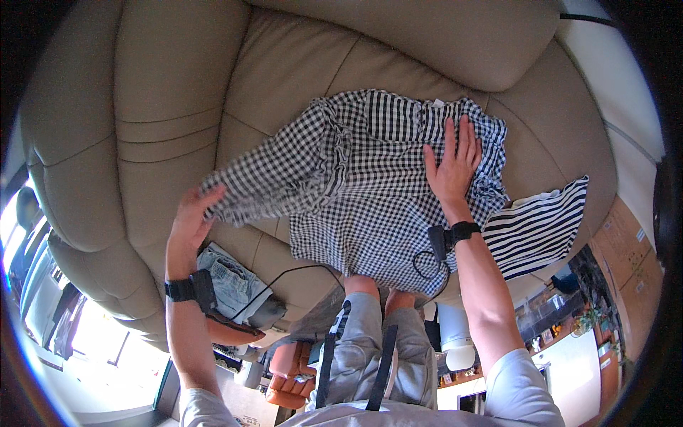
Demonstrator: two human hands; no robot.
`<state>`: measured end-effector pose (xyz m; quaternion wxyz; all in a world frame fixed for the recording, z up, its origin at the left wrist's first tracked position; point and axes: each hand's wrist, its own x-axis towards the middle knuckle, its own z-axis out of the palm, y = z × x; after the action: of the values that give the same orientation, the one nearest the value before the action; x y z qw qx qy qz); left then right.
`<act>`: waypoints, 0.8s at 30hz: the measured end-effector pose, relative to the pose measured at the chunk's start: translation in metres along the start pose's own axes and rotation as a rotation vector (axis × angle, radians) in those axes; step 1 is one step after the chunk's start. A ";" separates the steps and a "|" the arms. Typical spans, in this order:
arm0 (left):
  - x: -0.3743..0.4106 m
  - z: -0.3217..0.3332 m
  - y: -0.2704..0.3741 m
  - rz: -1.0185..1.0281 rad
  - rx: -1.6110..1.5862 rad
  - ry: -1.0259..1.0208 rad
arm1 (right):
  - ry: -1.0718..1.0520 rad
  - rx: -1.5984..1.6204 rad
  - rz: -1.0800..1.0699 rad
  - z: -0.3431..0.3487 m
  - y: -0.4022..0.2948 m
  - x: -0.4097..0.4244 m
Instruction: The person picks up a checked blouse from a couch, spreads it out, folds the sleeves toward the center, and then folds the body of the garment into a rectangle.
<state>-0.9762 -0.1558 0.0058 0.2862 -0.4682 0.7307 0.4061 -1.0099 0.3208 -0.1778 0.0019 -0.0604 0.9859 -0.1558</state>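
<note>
A black-and-white gingham garment [384,181] with ruffled trim lies spread over the seat of a beige sofa, its lower edge reaching near my knees. My left hand [195,216] holds the end of its sleeve, which stretches out to the left and looks blurred. Flat on the garment's upper right part rests my right hand [456,160], fingers somewhat spread and gripping nothing. Both wrists wear black straps with small devices.
A black-and-white striped cloth [539,229] lies right of the garment. Folded light-blue denim [235,283] sits at the lower left, beside a thin black cable [277,280]. The padded sofa backrest [405,37] rises at the far side.
</note>
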 end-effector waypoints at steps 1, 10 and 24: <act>0.001 -0.001 -0.003 0.130 -0.067 0.120 | 0.005 0.000 -0.006 0.000 0.000 0.000; 0.017 0.037 -0.014 0.587 -0.262 0.534 | 0.003 -0.009 -0.011 -0.002 -0.001 0.001; 0.089 0.137 0.033 0.406 0.207 0.430 | -0.081 0.226 0.053 -0.023 0.018 0.018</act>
<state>-1.0366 -0.0705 -0.1242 0.0843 -0.3564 0.8904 0.2701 -1.0300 0.3426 -0.1609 0.0524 -0.0399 0.9624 -0.2635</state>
